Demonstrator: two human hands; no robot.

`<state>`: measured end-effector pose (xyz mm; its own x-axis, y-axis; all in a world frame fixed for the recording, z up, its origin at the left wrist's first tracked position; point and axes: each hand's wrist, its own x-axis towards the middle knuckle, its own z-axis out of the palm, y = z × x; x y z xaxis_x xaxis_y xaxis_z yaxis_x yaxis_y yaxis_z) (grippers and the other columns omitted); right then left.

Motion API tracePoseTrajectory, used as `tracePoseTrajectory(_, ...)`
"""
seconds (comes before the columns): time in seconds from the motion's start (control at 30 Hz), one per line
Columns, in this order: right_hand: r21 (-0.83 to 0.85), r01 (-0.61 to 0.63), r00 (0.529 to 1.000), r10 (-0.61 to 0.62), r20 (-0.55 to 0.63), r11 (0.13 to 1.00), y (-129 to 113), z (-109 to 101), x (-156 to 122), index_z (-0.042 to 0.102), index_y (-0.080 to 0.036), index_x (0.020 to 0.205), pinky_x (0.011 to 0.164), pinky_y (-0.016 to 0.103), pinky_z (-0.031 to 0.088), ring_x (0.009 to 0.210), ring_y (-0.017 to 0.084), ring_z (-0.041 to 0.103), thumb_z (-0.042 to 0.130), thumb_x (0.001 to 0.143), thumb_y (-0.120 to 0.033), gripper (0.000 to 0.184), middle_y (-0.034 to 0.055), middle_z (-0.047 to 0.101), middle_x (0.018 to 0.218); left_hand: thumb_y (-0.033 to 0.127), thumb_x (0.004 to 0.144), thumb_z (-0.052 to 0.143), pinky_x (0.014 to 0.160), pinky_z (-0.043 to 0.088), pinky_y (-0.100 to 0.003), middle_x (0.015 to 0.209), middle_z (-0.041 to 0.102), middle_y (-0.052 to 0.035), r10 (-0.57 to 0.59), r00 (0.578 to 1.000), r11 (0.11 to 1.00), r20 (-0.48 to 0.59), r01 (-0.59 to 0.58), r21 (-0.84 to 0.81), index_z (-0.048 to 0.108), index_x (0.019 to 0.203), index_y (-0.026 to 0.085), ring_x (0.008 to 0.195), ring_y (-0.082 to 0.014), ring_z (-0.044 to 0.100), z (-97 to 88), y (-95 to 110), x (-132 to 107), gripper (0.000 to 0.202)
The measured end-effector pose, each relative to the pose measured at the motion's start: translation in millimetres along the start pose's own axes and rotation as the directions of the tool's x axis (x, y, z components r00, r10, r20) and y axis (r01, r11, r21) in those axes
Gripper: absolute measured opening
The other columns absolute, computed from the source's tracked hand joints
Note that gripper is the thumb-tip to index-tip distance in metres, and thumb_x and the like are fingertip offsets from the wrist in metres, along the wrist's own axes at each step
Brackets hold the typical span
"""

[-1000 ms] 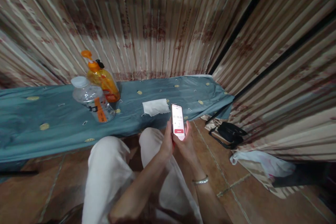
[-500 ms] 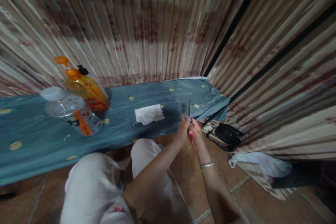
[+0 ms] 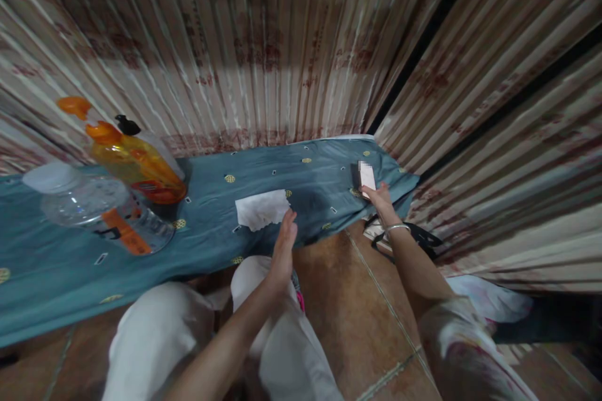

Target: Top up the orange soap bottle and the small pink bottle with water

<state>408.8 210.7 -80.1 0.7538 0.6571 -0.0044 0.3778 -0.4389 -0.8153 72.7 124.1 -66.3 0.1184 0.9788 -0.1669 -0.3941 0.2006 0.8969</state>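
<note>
My right hand (image 3: pixel 380 199) grips the lower end of a slim pale smartphone (image 3: pixel 367 178), whose far end is blurred into blocks. The phone is over the right part of the teal patterned cloth (image 3: pixel 320 166); I cannot tell whether it touches the cloth. My left hand (image 3: pixel 283 247) holds nothing, its fingers stretched out at the front edge of the cloth. Just beyond those fingertips lies a torn piece of white paper (image 3: pixel 261 209), flat on the cloth.
On the left stand a clear plastic bottle (image 3: pixel 89 207) with a white cap and an orange pump bottle (image 3: pixel 136 163). A black-topped bottle (image 3: pixel 126 125) is partly hidden behind. Pleated curtains (image 3: pixel 263 44) hang behind and right. A black bag (image 3: pixel 423 238) lies on the tiled floor (image 3: pixel 348 301).
My hands were together around the phone, seen edge-on; now they are apart. The right hand has carried it right and over the cloth, its pale face showing. My left hand has moved left.
</note>
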Motion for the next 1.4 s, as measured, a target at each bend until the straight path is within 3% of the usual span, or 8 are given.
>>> tracePoseTrajectory(0.1, -0.137, -0.068, 0.997, 0.063, -0.041, 0.988, -8.2, -3.1, 16.5, 0.041, -0.004, 0.153, 0.103, 0.044, 0.058, 0.126, 0.037, 0.068, 0.087, 0.066, -0.033, 0.103, 0.0226, 0.073, 0.128, 0.061, 0.091, 0.065, 0.130, 0.018, -0.051, 0.160, 0.054, -0.0136, 0.053, 0.999, 0.996, 0.005, -0.053, 0.070, 0.066, 0.138, 0.025, 0.159, -0.0299, 0.034, -26.5, 7.4, -4.2, 0.059)
tracePoseTrajectory(0.27, -0.288, -0.062, 0.998, 0.057, -0.026, 0.956, -19.9, -3.2, 30.2, 0.039, -0.001, 0.153, 0.106, 0.043, 0.055, 0.123, 0.037, 0.070, 0.089, 0.069, -0.031, 0.103, 0.0269, 0.072, 0.128, 0.061, 0.095, 0.060, 0.130, 0.020, -0.050, 0.165, 0.048, -0.0125, 0.136, 0.991, 0.972, -0.003, -0.133, 0.194, 0.065, 0.141, 0.024, 0.160, -0.0296, 0.033, -65.3, 20.4, -11.1, 0.059)
tracePoseTrajectory(0.47, -0.397, -0.059, 0.998, 0.058, -0.014, 0.916, -24.3, 0.3, 42.7, 0.040, -0.004, 0.148, 0.105, 0.042, 0.056, 0.122, 0.034, 0.069, 0.093, 0.066, -0.033, 0.102, 0.0277, 0.069, 0.132, 0.068, 0.090, 0.061, 0.130, 0.023, -0.050, 0.165, 0.049, -0.0103, 0.132, 0.989, 0.972, -0.065, -0.116, 0.204, 0.068, 0.138, 0.027, 0.161, -0.0332, 0.030, -89.1, 28.2, -12.8, 0.063)
tracePoseTrajectory(0.77, -0.472, -0.037, 0.999, 0.031, -0.020, 0.881, -21.4, -0.4, 55.7, 0.037, -0.005, 0.151, 0.116, 0.043, 0.049, 0.136, 0.034, 0.061, 0.091, 0.068, -0.033, 0.103, 0.0297, 0.057, 0.148, 0.067, 0.090, 0.062, 0.128, 0.026, -0.052, 0.164, 0.051, -0.0085, 0.102, 0.992, 0.983, -0.073, -0.090, 0.157, 0.064, 0.143, 0.030, 0.161, -0.0339, 0.029, -98.3, 20.3, -18.9, 0.065)
tracePoseTrajectory(0.97, -0.488, -0.001, 1.000, -0.006, -0.013, 0.873, -24.6, -2.6, 49.8, 0.041, -0.003, 0.147, 0.111, 0.042, 0.051, 0.134, 0.038, 0.063, 0.086, 0.074, -0.035, 0.091, 0.0319, 0.062, 0.142, 0.065, 0.089, 0.065, 0.130, 0.022, -0.054, 0.165, 0.050, -0.0089, 0.084, 0.994, 0.990, -0.075, -0.075, 0.122, 0.065, 0.142, 0.030, 0.162, -0.0341, 0.027, -100.8, 18.7, -21.7, 0.063)
tracePoseTrajectory(1.17, -0.482, -0.033, 0.999, 0.024, -0.024, 0.876, -20.8, 0.2, 42.1, 0.040, -0.001, 0.150, 0.113, 0.059, 0.049, 0.139, 0.050, 0.058, 0.083, 0.075, -0.040, 0.095, 0.0404, 0.058, 0.144, 0.064, 0.088, 0.068, 0.132, 0.016, -0.052, 0.163, 0.051, -0.0111, 0.101, 0.985, 0.991, -0.143, -0.087, 0.104, 0.067, 0.141, 0.026, 0.161, -0.0337, 0.031, -101.3, 21.5, -29.7, 0.065)
tracePoseTrajectory(1.23, -0.498, 0.009, 0.996, -0.049, -0.068, 0.867, -16.8, 3.2, 41.6, 0.042, -0.002, 0.150, 0.116, 0.063, 0.045, 0.144, 0.052, 0.051, 0.082, 0.075, -0.041, 0.094, 0.0401, 0.053, 0.149, 0.064, 0.087, 0.070, 0.132, 0.018, -0.053, 0.162, 0.053, -0.0123, 0.097, 0.983, 0.992, -0.155, -0.082, 0.101, 0.067, 0.141, 0.025, 0.159, -0.0343, 0.034, -100.4, 25.1, -32.3, 0.066)
tracePoseTrajectory(1.4, -0.423, 0.313, 0.938, -0.346, -0.004, 0.851, -28.4, 25.0, 21.0, 0.046, -0.001, 0.147, 0.119, 0.058, 0.043, 0.146, 0.046, 0.050, 0.071, 0.082, -0.040, 0.080, 0.0380, 0.053, 0.151, 0.057, 0.080, 0.080, 0.124, 0.037, -0.052, 0.151, 0.063, -0.0154, 0.141, 0.983, 0.982, -0.114, -0.124, 0.141, 0.067, 0.139, 0.023, 0.146, -0.0351, 0.053, -104.3, 39.8, -36.8, 0.070)
